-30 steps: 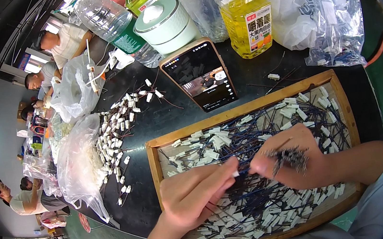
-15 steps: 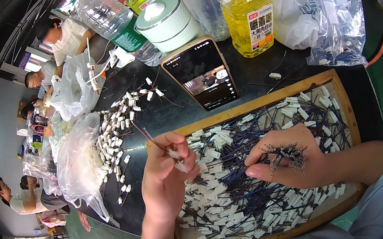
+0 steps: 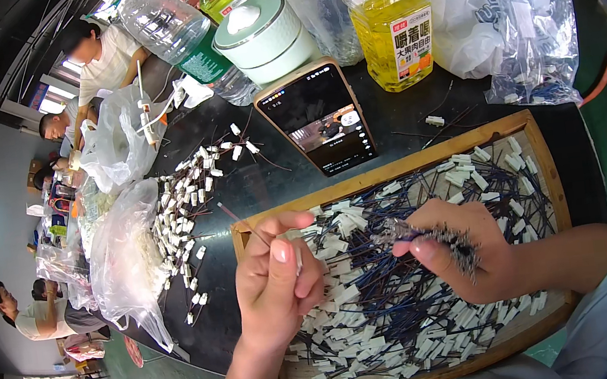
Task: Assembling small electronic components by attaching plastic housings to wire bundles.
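Note:
My left hand [image 3: 274, 289] is closed over the left part of a wooden-rimmed tray [image 3: 553, 183]. Between its thumb and fingers is a small white connector [image 3: 298, 259], mostly hidden, with a thin wire [image 3: 240, 223] sticking out up and left. My right hand [image 3: 473, 251], above the middle of the tray, grips a bundle of thin dark wires [image 3: 450, 241] with metallic crimped ends. The bundle's tips point left and down past the thumb. Beneath both hands lie many white connectors [image 3: 354, 313] with dark blue and brown wires.
More wired connectors [image 3: 181, 205] lie on the black table beside a clear plastic bag [image 3: 128, 251]. Beyond the tray, a phone [image 3: 319, 122] leans on a pale green lidded container [image 3: 265, 41]. A yellow drink bottle [image 3: 390, 32] and plastic bags [image 3: 530, 45] stand behind. People sit farther left.
My left hand has turned and moved slightly right, its thumb now over the connector. In my right hand the wire bundle has shifted, its tips now reaching left beyond the thumb.

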Demonstrator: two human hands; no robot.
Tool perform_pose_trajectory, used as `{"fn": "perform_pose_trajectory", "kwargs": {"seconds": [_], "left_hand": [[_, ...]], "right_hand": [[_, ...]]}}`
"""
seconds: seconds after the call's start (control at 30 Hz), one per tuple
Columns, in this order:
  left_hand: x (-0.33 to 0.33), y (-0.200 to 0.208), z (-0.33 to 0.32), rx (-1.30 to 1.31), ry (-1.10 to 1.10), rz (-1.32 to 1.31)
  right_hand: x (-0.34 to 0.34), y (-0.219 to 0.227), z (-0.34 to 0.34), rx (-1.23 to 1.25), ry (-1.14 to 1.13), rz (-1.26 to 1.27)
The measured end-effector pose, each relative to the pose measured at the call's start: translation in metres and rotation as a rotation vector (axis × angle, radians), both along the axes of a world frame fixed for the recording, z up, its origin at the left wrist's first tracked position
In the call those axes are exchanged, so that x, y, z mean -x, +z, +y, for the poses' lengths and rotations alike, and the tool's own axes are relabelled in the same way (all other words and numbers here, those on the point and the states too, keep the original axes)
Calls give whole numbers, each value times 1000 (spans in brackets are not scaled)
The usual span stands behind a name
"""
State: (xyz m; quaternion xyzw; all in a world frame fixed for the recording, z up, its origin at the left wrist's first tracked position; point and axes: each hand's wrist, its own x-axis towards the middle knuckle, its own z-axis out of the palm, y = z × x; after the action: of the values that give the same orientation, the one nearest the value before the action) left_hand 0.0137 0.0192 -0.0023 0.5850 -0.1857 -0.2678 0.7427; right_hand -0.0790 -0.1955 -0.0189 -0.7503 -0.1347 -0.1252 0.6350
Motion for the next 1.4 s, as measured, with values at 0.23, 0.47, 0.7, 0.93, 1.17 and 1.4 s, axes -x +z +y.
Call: {"fn": "perform_pose_trajectory", "kwargs": {"seconds": [0.23, 0.47, 0.7, 0.93, 1.17, 1.4], "left_hand": [[20, 2, -4, -47, -100, -166], [25, 3, 2, -28, -147, -194], [19, -2, 3, 67, -225, -184], [15, -2, -3, -166, -280, -635], [24, 9, -4, -227, -211, -733], [17, 13, 12, -268, -64, -514]], "right_hand": [[5, -4, 4, -55, 36, 54], [5, 3, -2, -68, 67, 28], [4, 3, -3, -34, 50, -5], [2, -6, -8, -45, 131, -28], [0, -5, 4, -34, 135, -45], [3, -2, 9, -494, -194, 138]]}}
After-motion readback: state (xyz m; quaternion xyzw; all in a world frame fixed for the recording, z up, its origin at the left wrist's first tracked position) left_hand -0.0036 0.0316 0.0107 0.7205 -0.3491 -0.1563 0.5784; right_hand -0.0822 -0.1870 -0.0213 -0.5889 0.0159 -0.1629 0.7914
